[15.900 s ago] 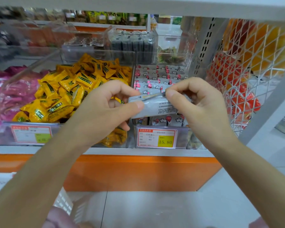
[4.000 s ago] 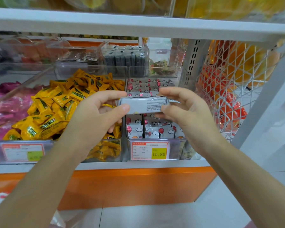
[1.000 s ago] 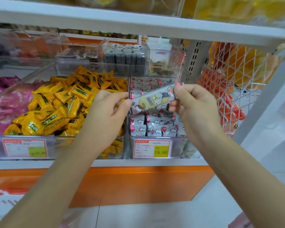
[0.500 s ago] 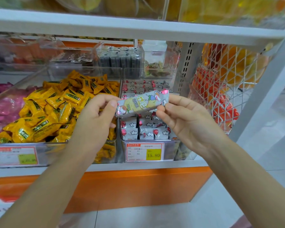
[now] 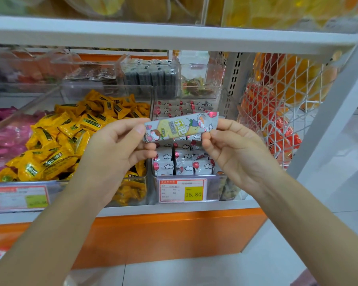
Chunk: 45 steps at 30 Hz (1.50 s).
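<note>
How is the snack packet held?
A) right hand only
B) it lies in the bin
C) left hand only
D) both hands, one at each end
D: the left hand pinches one end of the snack packet and the right hand pinches the other.

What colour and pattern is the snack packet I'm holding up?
In the head view, the packet is silver-grey with a pale yellow panel, cartoon children, red balloons and white clouds.

One snack bar point(image 5: 181, 127), one left hand point(image 5: 116, 151), one right hand point(image 5: 238, 153), two price tags point(image 5: 182, 190) (yellow sweets point(image 5: 68, 139) uncountable)
</note>
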Tool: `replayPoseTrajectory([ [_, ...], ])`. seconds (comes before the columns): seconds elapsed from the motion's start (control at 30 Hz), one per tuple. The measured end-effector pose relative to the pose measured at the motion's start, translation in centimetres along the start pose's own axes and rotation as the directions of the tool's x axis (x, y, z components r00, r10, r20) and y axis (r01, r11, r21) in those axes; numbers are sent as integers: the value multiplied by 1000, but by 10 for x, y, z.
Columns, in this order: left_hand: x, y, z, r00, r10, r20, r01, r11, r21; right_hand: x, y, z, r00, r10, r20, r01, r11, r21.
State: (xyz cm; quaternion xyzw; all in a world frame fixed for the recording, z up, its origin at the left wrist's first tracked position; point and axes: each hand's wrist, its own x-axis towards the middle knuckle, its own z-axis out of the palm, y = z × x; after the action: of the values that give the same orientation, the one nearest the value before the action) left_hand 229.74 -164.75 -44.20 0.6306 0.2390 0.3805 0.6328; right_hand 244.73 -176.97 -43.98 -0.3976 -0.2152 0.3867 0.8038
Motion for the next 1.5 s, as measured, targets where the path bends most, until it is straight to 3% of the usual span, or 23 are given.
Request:
replayPoseTrajectory([
  [0.33, -1, 3, 1, 996, 49, 70, -49, 999, 6, 8, 0, -5, 988, 24, -153, -14, 997, 71],
  [0.57, 0, 3, -2, 995, 97, -5, -97, 995, 25, 8, 2, -3, 992, 2, -129, 6, 998, 61],
  [0.9, 0, 2, 1, 997, 69, 17, -70, 994, 80, 6, 1, -1, 996, -27, -80, 28, 1000, 11],
  [1.3, -1, 4, 2, 991, 133, 20, -132, 990, -47, 5, 5, 5, 978, 35, -203, 1, 984, 177],
  [1.5, -2, 2, 4, 983, 186, -12, -186, 982, 21, 5, 6, 8, 980, 23, -199, 10, 986, 166],
])
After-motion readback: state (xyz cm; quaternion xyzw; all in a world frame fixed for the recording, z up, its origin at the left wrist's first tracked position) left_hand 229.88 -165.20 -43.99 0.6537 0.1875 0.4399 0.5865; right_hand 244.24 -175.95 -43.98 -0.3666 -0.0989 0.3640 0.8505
